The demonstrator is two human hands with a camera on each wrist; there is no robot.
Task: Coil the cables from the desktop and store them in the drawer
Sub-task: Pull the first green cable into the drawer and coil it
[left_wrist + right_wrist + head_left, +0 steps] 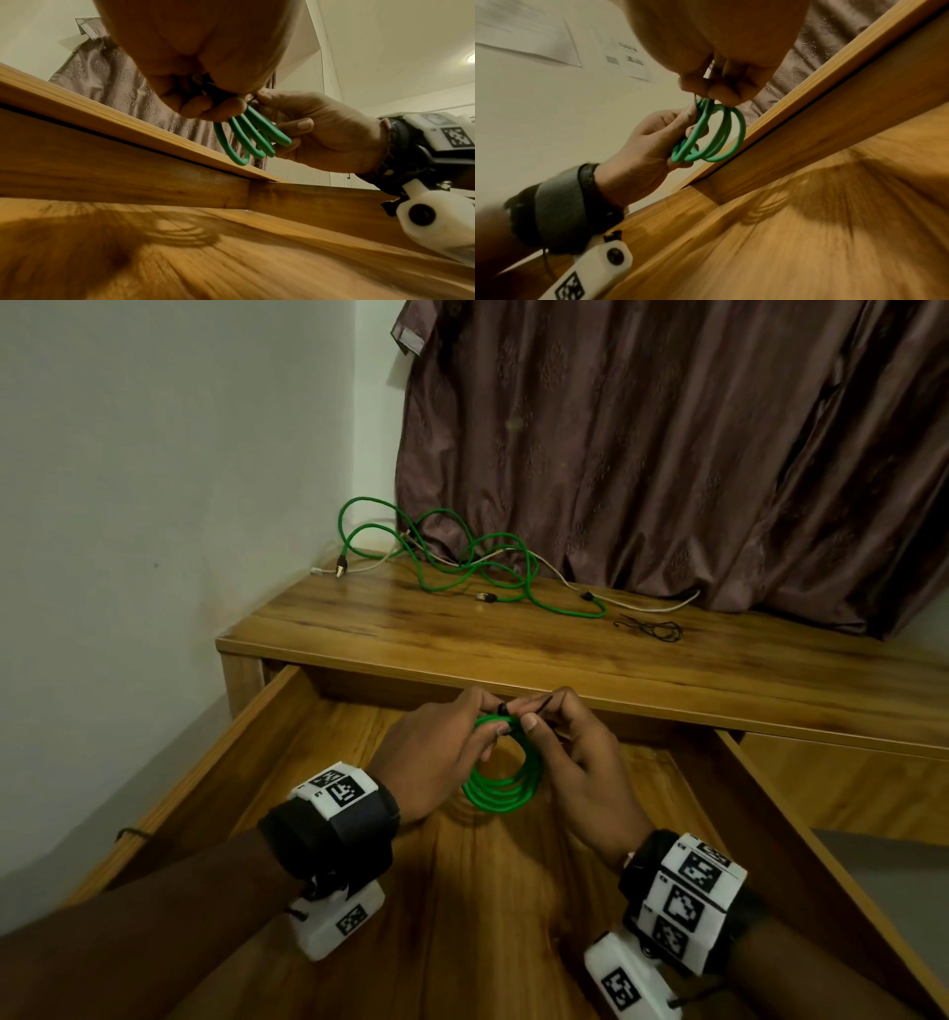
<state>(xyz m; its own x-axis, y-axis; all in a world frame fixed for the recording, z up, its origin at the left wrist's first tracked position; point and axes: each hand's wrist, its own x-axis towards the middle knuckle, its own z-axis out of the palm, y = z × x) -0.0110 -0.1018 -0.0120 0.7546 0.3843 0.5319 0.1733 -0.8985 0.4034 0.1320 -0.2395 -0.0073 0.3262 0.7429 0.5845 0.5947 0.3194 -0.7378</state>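
Green cable coil [506, 780] hung in several loops over the open wooden drawer [287, 711], pinched at its top. Loose green cable [462, 557] and white cable [642, 606] lay tangled on desktop [462, 629].

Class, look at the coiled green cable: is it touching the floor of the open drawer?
Apart. In the left wrist view the coiled green cable hangs from the left hand, clear air above the drawer floor.

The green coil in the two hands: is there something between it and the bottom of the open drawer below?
Nothing visible. The green coil hangs from the left hand and right hand above the drawer, whose wooden floor under it shows only the coil's shadow.
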